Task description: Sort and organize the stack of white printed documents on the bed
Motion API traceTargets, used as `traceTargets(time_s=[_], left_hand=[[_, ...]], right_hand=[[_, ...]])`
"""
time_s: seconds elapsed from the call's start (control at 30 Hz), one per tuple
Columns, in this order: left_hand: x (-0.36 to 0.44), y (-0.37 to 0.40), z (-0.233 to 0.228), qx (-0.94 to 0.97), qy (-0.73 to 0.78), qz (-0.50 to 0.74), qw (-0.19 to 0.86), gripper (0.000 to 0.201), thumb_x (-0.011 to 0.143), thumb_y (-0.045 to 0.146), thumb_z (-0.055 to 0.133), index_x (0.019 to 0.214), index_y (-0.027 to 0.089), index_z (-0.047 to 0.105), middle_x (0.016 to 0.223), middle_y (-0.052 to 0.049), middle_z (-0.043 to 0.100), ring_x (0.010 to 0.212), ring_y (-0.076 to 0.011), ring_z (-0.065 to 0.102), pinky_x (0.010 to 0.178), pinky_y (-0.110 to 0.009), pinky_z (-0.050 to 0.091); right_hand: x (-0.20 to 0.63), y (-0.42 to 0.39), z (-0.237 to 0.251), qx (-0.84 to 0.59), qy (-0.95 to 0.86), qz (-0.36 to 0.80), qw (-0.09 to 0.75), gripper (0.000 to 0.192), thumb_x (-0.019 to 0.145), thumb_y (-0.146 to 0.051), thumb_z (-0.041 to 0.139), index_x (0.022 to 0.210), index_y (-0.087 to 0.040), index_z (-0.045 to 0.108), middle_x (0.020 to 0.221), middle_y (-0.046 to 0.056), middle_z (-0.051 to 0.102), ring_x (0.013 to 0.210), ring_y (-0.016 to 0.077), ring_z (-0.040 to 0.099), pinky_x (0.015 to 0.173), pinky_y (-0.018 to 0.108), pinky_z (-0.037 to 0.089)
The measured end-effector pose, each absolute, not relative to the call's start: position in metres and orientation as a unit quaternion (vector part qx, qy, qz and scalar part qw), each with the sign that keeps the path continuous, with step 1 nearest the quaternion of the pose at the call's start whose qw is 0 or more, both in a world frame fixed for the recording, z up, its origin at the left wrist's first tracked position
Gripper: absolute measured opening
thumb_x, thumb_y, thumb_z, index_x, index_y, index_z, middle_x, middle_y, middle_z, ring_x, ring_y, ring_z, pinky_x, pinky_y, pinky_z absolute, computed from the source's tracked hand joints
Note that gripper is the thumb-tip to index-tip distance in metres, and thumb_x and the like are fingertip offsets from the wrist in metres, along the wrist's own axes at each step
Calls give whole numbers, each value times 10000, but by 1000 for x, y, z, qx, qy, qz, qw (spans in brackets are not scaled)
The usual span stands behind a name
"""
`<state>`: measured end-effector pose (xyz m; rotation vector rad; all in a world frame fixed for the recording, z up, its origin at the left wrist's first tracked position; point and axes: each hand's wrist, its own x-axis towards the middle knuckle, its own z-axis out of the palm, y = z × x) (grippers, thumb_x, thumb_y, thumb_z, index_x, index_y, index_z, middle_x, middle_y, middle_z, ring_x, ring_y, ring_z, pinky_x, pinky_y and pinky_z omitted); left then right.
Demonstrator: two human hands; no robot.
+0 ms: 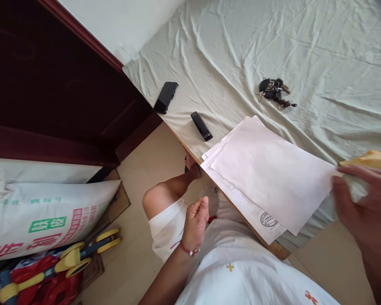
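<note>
My left hand [195, 220], a red string bracelet at its wrist, is raised in front of my lap, away from the papers. Its fingers are curled in with the thumb laid over them, and the inside of the fist is hidden. At the right edge, my right hand [365, 195] is slightly blurred beside the stack of paper sheets [273, 165]. A gap shows between its thumb and forefinger. Just beyond these fingers is a yellow-brown object [370, 159] that I cannot identify. The top sheet is blank; a lower printed sheet [268, 220] bears a round black stamp.
On the pale green cloth [228, 51] lie a black stapler-like object [201, 126], a dark phone-like object [166, 97] and a key bunch [275, 91]. At left are a dark red door [51, 84], a printed white sack [51, 216] and a yellow-wheeled toy [70, 258].
</note>
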<state>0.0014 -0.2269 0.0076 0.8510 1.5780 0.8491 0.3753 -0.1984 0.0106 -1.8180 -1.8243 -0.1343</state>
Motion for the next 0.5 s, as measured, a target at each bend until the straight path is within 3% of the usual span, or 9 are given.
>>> traceTargets(time_s=[0.07,0.2,0.33,0.5], left_hand=[[8,-222,0,305,664,360,581,655,876,687,671,615,199,320,574,78,261,516,-60,251,490,-223,240],[23,-211,-2,246,634,316,661,567,654,604,900,833,178,572,758,41,563,616,-66,490,566,-204,429],[31,-206,1,246,621,284,688,555,711,631,823,890,153,604,816,-23,674,607,-77,525,549,-216,435],[28,-204,-6,327,651,246,639,402,807,545,715,825,159,606,673,-8,650,502,-67,415,485,-226,304]], right_hand=[[358,-176,17,-645,-716,-39,265,505,977,-431,595,1444,-251,531,1273,150,671,1180,363,629,1043,524,507],[339,-133,20,-685,-723,30,90,680,1002,-529,467,1522,-91,460,1488,232,554,1293,436,552,1024,557,498],[337,-113,25,-692,-718,59,-45,619,998,-542,440,1444,-121,526,1365,209,625,1231,412,592,932,499,509],[343,-112,30,-710,-683,147,-87,475,983,-566,419,1250,-227,617,1102,117,721,1009,340,685,746,413,480]])
